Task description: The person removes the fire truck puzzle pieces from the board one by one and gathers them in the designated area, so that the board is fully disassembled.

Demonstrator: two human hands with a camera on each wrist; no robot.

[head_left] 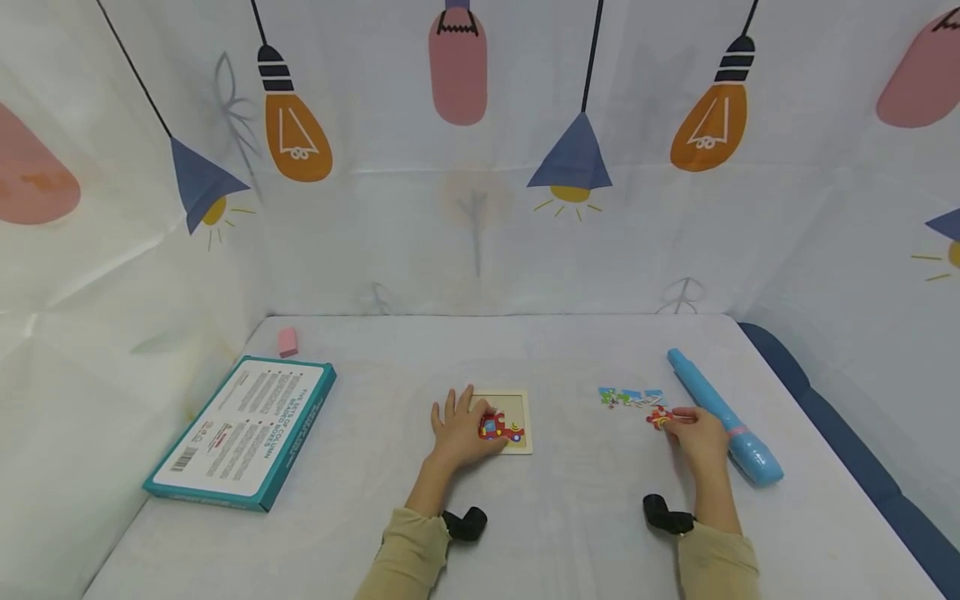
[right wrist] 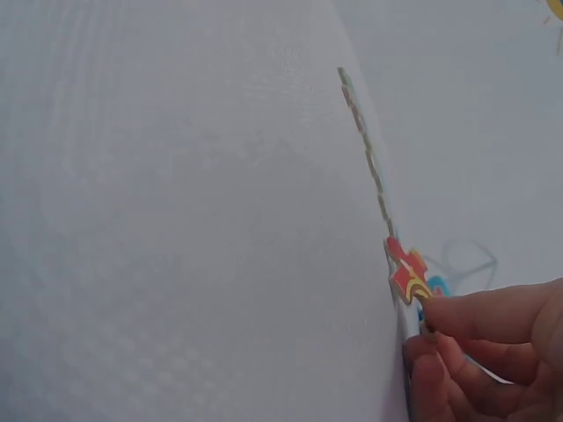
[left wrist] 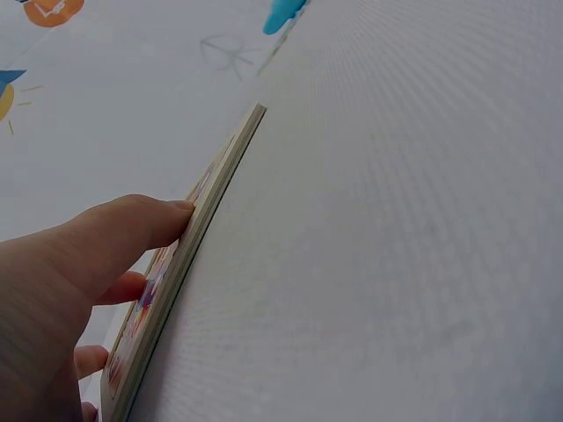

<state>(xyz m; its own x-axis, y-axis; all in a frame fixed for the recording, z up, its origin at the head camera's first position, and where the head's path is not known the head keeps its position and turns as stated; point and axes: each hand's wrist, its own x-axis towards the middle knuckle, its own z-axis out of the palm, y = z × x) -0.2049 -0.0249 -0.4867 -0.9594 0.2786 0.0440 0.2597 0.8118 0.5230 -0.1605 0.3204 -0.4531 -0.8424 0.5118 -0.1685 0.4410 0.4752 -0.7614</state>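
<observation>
In the head view, a small wooden puzzle board (head_left: 512, 402) lies on the table with red vehicle puzzle pieces (head_left: 512, 431) in its lower part. My left hand (head_left: 455, 433) rests on the board's left side, thumb and fingers spread about the red pieces. From the left wrist, the thumb (left wrist: 158, 220) presses at the edge of the board (left wrist: 215, 198). Farther right, my right hand (head_left: 699, 435) pinches a red and yellow puzzle piece (right wrist: 407, 271) between thumb and forefinger. Beside it lies a row of loose puzzle pieces (head_left: 630, 397), blue and green.
A teal and white box (head_left: 243, 429) lies at the left, with a pink block (head_left: 287, 341) behind it. At the right is a long light-blue tube-shaped object (head_left: 723, 417) with a pink band. A printed white curtain (head_left: 390, 225) hangs behind the table.
</observation>
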